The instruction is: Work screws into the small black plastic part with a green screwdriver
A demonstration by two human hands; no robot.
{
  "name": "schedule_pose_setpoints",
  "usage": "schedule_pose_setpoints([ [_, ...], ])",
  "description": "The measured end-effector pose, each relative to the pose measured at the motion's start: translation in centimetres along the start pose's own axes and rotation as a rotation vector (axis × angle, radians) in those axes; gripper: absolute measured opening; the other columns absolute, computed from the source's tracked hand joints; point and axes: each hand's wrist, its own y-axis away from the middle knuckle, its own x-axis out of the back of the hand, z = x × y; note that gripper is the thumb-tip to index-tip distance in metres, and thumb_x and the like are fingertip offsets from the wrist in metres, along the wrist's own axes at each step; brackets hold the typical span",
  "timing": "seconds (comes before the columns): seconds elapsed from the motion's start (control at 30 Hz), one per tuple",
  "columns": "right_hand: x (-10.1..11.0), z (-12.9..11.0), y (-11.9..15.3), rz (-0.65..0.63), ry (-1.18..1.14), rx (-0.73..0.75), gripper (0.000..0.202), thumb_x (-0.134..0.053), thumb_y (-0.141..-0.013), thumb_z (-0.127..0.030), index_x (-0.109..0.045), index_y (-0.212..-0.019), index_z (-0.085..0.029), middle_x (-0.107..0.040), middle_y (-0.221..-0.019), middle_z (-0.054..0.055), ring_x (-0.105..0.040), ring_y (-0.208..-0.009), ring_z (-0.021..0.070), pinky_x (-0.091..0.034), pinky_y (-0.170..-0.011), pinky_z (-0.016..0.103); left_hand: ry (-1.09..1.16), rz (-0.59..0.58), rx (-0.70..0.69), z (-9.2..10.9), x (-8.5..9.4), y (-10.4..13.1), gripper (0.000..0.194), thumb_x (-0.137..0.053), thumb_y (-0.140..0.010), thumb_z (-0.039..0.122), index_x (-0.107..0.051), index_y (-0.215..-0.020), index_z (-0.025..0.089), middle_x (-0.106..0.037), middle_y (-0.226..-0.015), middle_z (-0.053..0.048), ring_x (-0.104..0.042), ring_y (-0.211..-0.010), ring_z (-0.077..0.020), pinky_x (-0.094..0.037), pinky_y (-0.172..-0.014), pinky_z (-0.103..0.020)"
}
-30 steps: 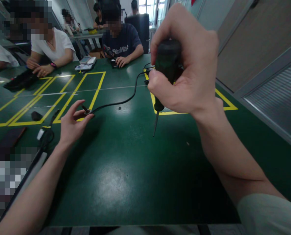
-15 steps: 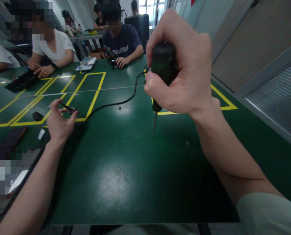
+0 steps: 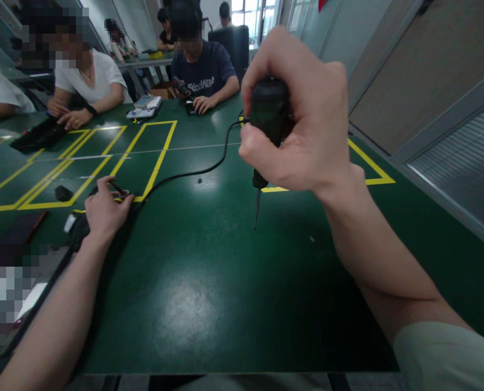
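My right hand is wrapped round the dark, thick handle of a screwdriver. It is held upright above the green table, and its thin metal shaft points down. At the left, my left hand has its thumb and fingers closed on a small dark part with a roundish, paler end. Exactly what this part is I cannot make out. A black cable runs from near my left hand across the table and passes behind my right hand.
Yellow tape outlines mark the green table. A dark lump lies left of my left hand, a dark flat object nearer me. Across the table, people handle dark parts beside a white case. A tiny dark bit lies mid-table.
My left hand has moved down and slightly right with the small dark part. My right hand and the screwdriver handle have shifted slightly downward.
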Motion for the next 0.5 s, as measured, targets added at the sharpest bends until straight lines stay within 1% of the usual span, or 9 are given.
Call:
schedule_pose_setpoints([
  [0.07, 0.0, 0.0, 0.0, 0.004, -0.027, 0.011, 0.024, -0.050, -0.084, -0.048, -0.042, -0.084, -0.025, -0.044, -0.077, 0.000, -0.053, -0.072, 0.0148, -0.047, -0.071, 0.031, -0.005, -0.007, 0.013, 0.0, 0.1, 0.1, 0.069, -0.071, -0.090, 0.036, -0.045, -0.149, 0.014, -0.081, -0.115, -0.017, -0.073, -0.119, -0.0409, -0.053, -0.103, -0.059],
  [0.17, 0.1, -0.2, -0.2, 0.011, -0.085, 0.031, 0.018, -0.047, -0.079, -0.041, -0.040, -0.082, -0.025, -0.040, -0.074, -0.001, -0.044, -0.066, 0.0131, -0.042, -0.067, 0.031, -0.030, -0.028, 0.025, 0.0, 0.3, 0.5, 0.080, -0.069, -0.091, 0.043, -0.038, -0.158, 0.013, -0.079, -0.121, -0.019, -0.073, -0.118, -0.0424, -0.054, -0.101, -0.060],
  [0.23, 0.2, -0.2, -0.2, 0.002, -0.098, 0.029, 0.017, -0.047, -0.076, -0.040, -0.040, -0.081, -0.025, -0.040, -0.074, -0.001, -0.041, -0.064, 0.0126, -0.040, -0.066, 0.031, -0.022, -0.020, 0.051, 0.0, 0.5, 0.6, 0.085, -0.070, -0.089, 0.045, -0.036, -0.161, 0.014, -0.079, -0.122, -0.019, -0.073, -0.115, -0.0425, -0.055, -0.100, -0.061],
  [0.3, 0.2, -0.2, -0.3, -0.003, -0.080, 0.011, 0.017, -0.047, -0.076, -0.041, -0.041, -0.082, -0.026, -0.042, -0.074, -0.001, -0.043, -0.065, 0.0129, -0.042, -0.067, 0.031, 0.012, -0.029, 0.079, -0.2, 0.7, 0.6, 0.090, -0.074, -0.085, 0.047, -0.037, -0.161, 0.016, -0.079, -0.123, -0.018, -0.073, -0.115, -0.0427, -0.056, -0.098, -0.060],
  [0.4, 0.3, -0.3, -0.2, -0.021, -0.049, -0.007, 0.020, -0.047, -0.077, -0.044, -0.042, -0.082, -0.026, -0.044, -0.076, 0.000, -0.048, -0.068, 0.0140, -0.045, -0.069, 0.031, 0.040, -0.075, 0.102, -0.6, 0.9, 0.3, 0.101, -0.081, -0.077, 0.049, -0.037, -0.162, 0.016, -0.078, -0.125, -0.019, -0.072, -0.116, -0.0435, -0.058, -0.096, -0.058],
  [0.5, 0.2, -0.4, -0.1, -0.026, -0.048, -0.016, 0.020, -0.048, -0.077, -0.044, -0.042, -0.082, -0.026, -0.045, -0.076, 0.000, -0.048, -0.068, 0.0146, -0.046, -0.069, 0.032, 0.037, -0.099, 0.097, -1.0, 1.1, 0.0, 0.102, -0.083, -0.074, 0.041, -0.037, -0.162, 0.013, -0.080, -0.121, -0.019, -0.073, -0.114, -0.0434, -0.059, -0.096, -0.058],
])
